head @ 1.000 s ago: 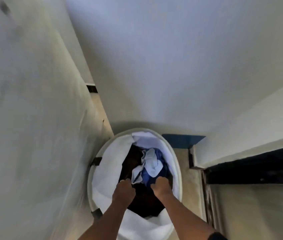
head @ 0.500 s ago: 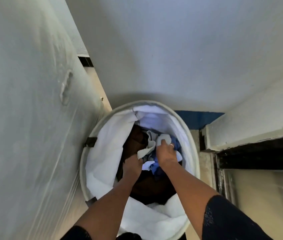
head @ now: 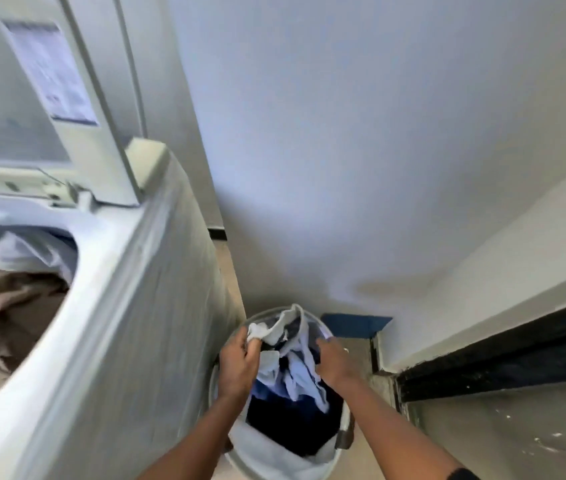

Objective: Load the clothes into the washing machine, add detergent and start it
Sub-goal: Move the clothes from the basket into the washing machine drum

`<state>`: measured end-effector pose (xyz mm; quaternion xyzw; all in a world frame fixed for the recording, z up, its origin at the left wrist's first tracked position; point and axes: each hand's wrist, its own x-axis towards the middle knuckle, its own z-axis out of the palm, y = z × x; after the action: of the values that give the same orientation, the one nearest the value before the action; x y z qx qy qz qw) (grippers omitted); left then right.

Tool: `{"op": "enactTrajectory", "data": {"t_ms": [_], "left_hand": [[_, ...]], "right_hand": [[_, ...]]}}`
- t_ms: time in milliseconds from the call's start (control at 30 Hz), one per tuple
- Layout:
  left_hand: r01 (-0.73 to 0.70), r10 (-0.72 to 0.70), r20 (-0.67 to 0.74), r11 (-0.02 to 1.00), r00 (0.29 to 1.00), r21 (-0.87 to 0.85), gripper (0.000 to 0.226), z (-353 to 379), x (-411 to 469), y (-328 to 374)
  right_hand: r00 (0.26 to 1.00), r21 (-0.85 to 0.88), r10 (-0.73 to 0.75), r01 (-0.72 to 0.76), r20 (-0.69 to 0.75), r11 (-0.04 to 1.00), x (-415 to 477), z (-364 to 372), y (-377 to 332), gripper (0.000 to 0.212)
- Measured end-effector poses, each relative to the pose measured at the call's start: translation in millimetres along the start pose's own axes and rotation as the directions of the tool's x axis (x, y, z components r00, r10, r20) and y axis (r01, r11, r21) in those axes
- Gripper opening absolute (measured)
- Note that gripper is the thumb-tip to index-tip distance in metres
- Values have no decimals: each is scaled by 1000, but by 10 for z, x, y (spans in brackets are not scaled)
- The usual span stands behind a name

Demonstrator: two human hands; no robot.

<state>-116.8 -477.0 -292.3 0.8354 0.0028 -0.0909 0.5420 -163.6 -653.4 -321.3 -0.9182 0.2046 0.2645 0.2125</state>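
A round white laundry basket [head: 274, 455] stands on the floor at lower centre, with dark clothes at its bottom. Above it hangs a bundle of light blue, white and dark blue clothes [head: 292, 362]. My left hand [head: 240, 362] grips the bundle's left side and my right hand [head: 333, 362] grips its right side. On the left is the top-loading washing machine [head: 129, 306], its lid [head: 77, 98] raised. Beige and pale clothes [head: 7, 296] lie in its drum.
A white wall [head: 343, 150] rises behind the basket. On the right runs a low white ledge with a dark band [head: 503, 355] under it. A blue patch [head: 354, 325] sits on the floor behind the basket. The gap between machine and ledge is narrow.
Both hands have risen out of the basket with the blue and white bundle. The view has swung up and left, bringing the open washing machine into sight.
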Motion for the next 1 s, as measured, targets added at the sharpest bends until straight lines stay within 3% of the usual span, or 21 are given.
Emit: {"op": "enactTrajectory", "data": {"t_ms": [133, 233, 300, 333, 400, 500, 567, 633, 733, 800, 867, 1000], "left_hand": [[-278, 276, 38, 960, 960, 46, 21, -418, 12, 694], [-433, 433, -3, 901, 901, 25, 18, -609, 17, 1242], [-453, 451, -46, 888, 891, -76, 18, -717, 41, 1611], [-453, 448, -73, 884, 891, -115, 18, -756, 68, 1775], [-478, 460, -138, 862, 877, -169, 19, -865, 104, 2142], [-482, 443, -197, 835, 875, -264, 20, -1078, 140, 2651], [-445, 401, -197, 835, 895, -322, 21, -1272, 173, 2925], [-417, 389, -154, 822, 908, -388, 18, -1475, 221, 3169], [-405, 421, -66, 802, 905, -439, 29, -1730, 265, 3470], [-463, 499, -25, 785, 866, -412, 37, -1872, 282, 3632], [-517, 555, 23, 789, 832, -331, 30, -1985, 334, 3767], [-486, 514, 93, 846, 853, -218, 19, -2203, 482, 3906]], "right_hand": [[990, 159, -40, 62, -138, 985, -263, -648, -315, 96], [993, 273, 2, 30, -116, 961, -423, -994, -470, 113], [999, 309, -36, 34, 2, 950, -555, -1194, -551, 104], [996, 398, -79, 55, 44, 916, -598, -1240, -571, 86], [996, 588, -90, 61, 21, 807, -726, -1377, -669, 40], [996, 739, -49, 86, -72, 668, -934, -1775, -867, 7], [983, 776, 16, 135, -184, 616, -1035, -2131, -938, 4], [957, 768, 33, 211, -288, 605, -1136, -2501, -984, 17], [917, 608, -112, 341, -383, 717, -1340, -2969, -1115, 30], [898, 513, -202, 394, -390, 763, -1465, -3225, -1265, 34], [891, 443, -258, 416, -374, 794, -1570, -3449, -1416, 38], [900, 464, -329, 431, -287, 774, -1851, -3888, -1627, 45]]}}
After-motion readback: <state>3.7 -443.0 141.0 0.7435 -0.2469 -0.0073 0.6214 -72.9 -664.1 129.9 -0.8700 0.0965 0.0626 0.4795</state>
